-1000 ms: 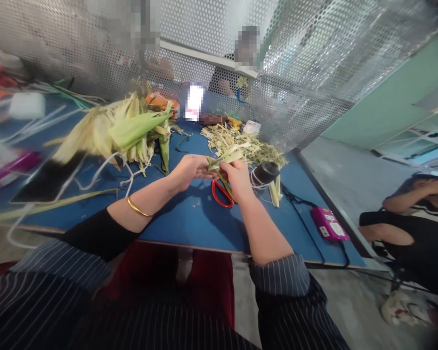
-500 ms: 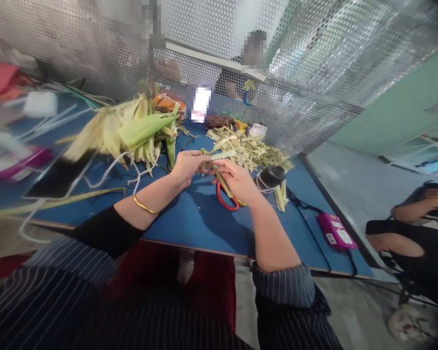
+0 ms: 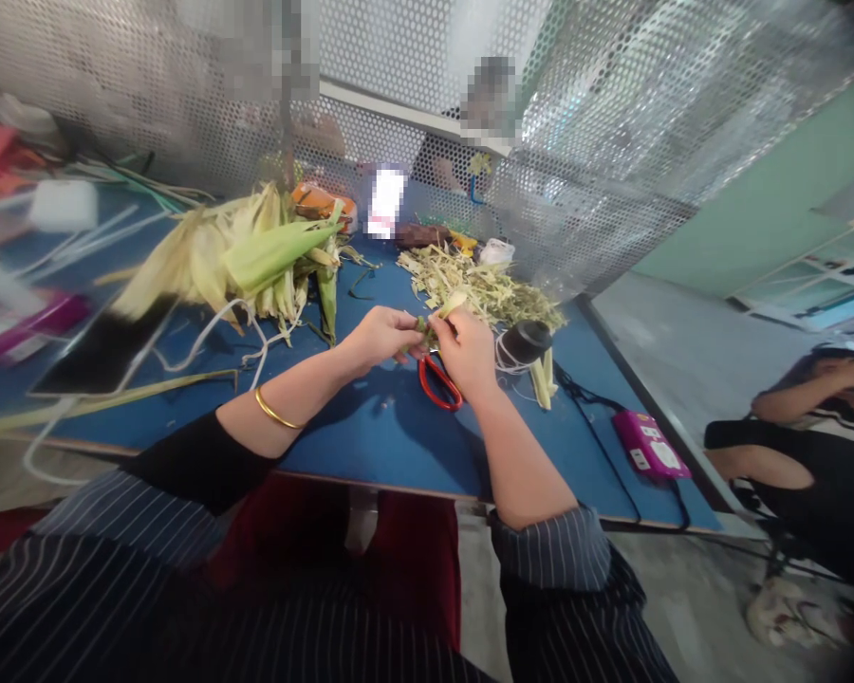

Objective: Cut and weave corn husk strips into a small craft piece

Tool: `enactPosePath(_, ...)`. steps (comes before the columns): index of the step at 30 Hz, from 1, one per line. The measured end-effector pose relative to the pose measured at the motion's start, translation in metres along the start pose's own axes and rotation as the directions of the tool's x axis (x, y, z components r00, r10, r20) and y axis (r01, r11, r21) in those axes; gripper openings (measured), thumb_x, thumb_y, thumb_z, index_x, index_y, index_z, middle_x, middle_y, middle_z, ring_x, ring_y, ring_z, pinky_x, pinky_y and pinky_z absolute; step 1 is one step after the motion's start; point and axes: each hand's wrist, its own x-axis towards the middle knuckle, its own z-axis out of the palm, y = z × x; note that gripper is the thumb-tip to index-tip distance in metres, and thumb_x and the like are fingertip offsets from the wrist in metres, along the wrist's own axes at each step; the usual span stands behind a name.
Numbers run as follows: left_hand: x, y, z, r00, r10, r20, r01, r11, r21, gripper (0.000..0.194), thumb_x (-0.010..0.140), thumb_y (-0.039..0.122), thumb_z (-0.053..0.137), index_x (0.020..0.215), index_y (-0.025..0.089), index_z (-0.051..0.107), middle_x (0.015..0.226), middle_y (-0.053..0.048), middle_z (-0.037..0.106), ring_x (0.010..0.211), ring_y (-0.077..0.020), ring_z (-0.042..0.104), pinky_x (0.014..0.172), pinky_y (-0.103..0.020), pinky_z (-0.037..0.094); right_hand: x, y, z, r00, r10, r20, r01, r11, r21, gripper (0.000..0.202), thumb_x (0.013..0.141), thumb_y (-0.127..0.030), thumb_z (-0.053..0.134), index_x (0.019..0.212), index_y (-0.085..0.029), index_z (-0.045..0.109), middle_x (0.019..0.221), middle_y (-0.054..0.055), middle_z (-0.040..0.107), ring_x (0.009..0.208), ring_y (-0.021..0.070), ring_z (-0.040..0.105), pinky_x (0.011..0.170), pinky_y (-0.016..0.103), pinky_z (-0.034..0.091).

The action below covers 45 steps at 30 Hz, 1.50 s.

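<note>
Close together over the blue table [image 3: 370, 427], my left hand [image 3: 382, 336] and my right hand [image 3: 465, 349] pinch a small piece of corn husk [image 3: 425, 327] between their fingertips. It looks green where the fingers meet, and a paler end [image 3: 454, 302] rises above my right hand; the fingers partly cover it. Just below them lie red-handled scissors [image 3: 439, 384], their blades mostly hidden. To the right of my right hand is a black spool [image 3: 527, 341] with white thread. Behind it spreads a heap of shredded husk [image 3: 502, 292].
A bundle of whole corn husks [image 3: 270, 256] lies at left, near a dark flat device [image 3: 106, 353] and a white cord [image 3: 256, 351]. A lit phone [image 3: 386, 201] stands at the back. A purple power strip [image 3: 653, 444] sits at right. A seated person [image 3: 789, 474] is beyond the table.
My right hand has turned and its fingers have curled in tighter. The long green strip that hung below it no longer shows there. My left hand has shifted slightly.
</note>
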Motion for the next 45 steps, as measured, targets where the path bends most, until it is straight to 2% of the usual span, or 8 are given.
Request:
enactPosePath(6, 0.000, -0.001, 0.003, 0.998, 0.015, 0.053, -0.015, 1.000, 0.007, 0.005, 0.073, 0.014, 0.063, 0.074, 0.011, 0.066, 0.067, -0.004, 0.066, 0.061, -0.0111, 0.062, 0.051, -0.020, 0.049, 0.001, 0.003, 0.002, 0.984, 0.170, 0.058, -0.172, 0.985, 0.027, 0.031, 0.087, -0.037, 0.052, 0.061, -0.020, 0.045, 0.056, -0.002, 0.046, 0.055, 0.0128, 0.039, 0.055, 0.027, 0.025)
enactPosePath(15, 0.000, -0.011, 0.014, 0.981, 0.060, -0.186, -0.069, 0.997, -0.041, 0.019, 0.074, 0.013, 0.066, 0.090, 0.015, 0.056, 0.062, -0.001, 0.066, 0.055, -0.0122, 0.064, 0.040, -0.017, 0.042, 0.002, 0.004, 0.005, 0.968, 0.240, 0.075, -0.247, 0.963, 0.104, 0.035, 0.086, -0.040, 0.051, 0.059, -0.020, 0.041, 0.053, -0.004, 0.042, 0.053, 0.0112, 0.035, 0.054, 0.026, 0.024)
enactPosePath(23, 0.007, -0.005, -0.001, 0.952, -0.021, -0.305, -0.042, 0.979, -0.198, 0.021, 0.068, 0.013, 0.071, 0.078, 0.016, 0.054, 0.061, 0.000, 0.065, 0.047, -0.0087, 0.058, 0.033, -0.016, 0.025, 0.010, 0.017, -0.036, 0.886, 0.163, 0.434, -0.284, 0.931, 0.229, 0.031, 0.085, -0.042, 0.050, 0.068, -0.019, 0.059, 0.062, -0.002, 0.056, 0.059, 0.0119, 0.047, 0.059, 0.026, 0.033)
enactPosePath(29, 0.005, -0.002, -0.002, 0.964, -0.062, -0.258, -0.004, 0.970, -0.245, 0.018, 0.069, 0.012, 0.070, 0.077, 0.016, 0.054, 0.065, -0.003, 0.068, 0.044, -0.0065, 0.055, 0.034, -0.017, 0.021, 0.010, 0.019, -0.038, 0.926, 0.263, 0.270, -0.377, 0.677, 0.633, 0.014, 0.070, -0.031, 0.070, 0.077, -0.019, 0.069, 0.068, -0.002, 0.061, 0.059, 0.0094, 0.048, 0.060, 0.025, 0.040)
enactPosePath(35, 0.004, -0.002, 0.000, 0.972, 0.011, -0.234, -0.055, 0.982, -0.180, 0.017, 0.068, 0.011, 0.071, 0.076, 0.015, 0.057, 0.058, 0.000, 0.065, 0.043, -0.0060, 0.053, 0.037, -0.017, 0.024, 0.012, 0.015, -0.022, 0.848, 0.435, 0.303, -0.429, 0.227, 0.875, 0.019, 0.061, -0.031, 0.079, 0.070, -0.020, 0.066, 0.062, -0.004, 0.055, 0.052, 0.0056, 0.045, 0.055, 0.023, 0.042)
enactPosePath(38, 0.005, -0.004, 0.000, 0.977, 0.026, -0.210, -0.060, 0.986, -0.155, 0.017, 0.068, 0.012, 0.072, 0.077, 0.014, 0.059, 0.058, 0.000, 0.064, 0.043, -0.0055, 0.052, 0.038, -0.017, 0.024, 0.012, 0.016, -0.018, 0.827, 0.506, 0.246, -0.378, 0.176, 0.909, 0.021, 0.059, -0.029, 0.080, 0.066, -0.020, 0.062, 0.060, -0.006, 0.053, 0.051, 0.0051, 0.044, 0.056, 0.023, 0.045)
enactPosePath(41, 0.006, -0.005, -0.001, 0.968, -0.012, -0.251, -0.030, 0.986, -0.163, 0.016, 0.067, 0.011, 0.072, 0.076, 0.014, 0.058, 0.059, -0.001, 0.065, 0.044, -0.0060, 0.053, 0.038, -0.017, 0.024, 0.012, 0.012, -0.019, 0.857, 0.433, 0.280, -0.385, 0.176, 0.906, 0.021, 0.060, -0.031, 0.079, 0.071, -0.021, 0.065, 0.065, -0.004, 0.056, 0.056, 0.0067, 0.050, 0.064, 0.025, 0.049)
enactPosePath(45, 0.005, -0.006, -0.001, 0.959, -0.070, -0.275, 0.014, 0.979, -0.203, 0.016, 0.068, 0.011, 0.071, 0.076, 0.014, 0.058, 0.064, -0.003, 0.068, 0.045, -0.0061, 0.054, 0.038, -0.017, 0.024, 0.008, 0.002, -0.026, 0.930, 0.256, 0.262, -0.338, 0.323, 0.884, 0.033, 0.060, -0.023, 0.078, 0.091, -0.023, 0.068, 0.078, -0.002, 0.063, 0.077, 0.0112, 0.060, 0.082, 0.029, 0.051)
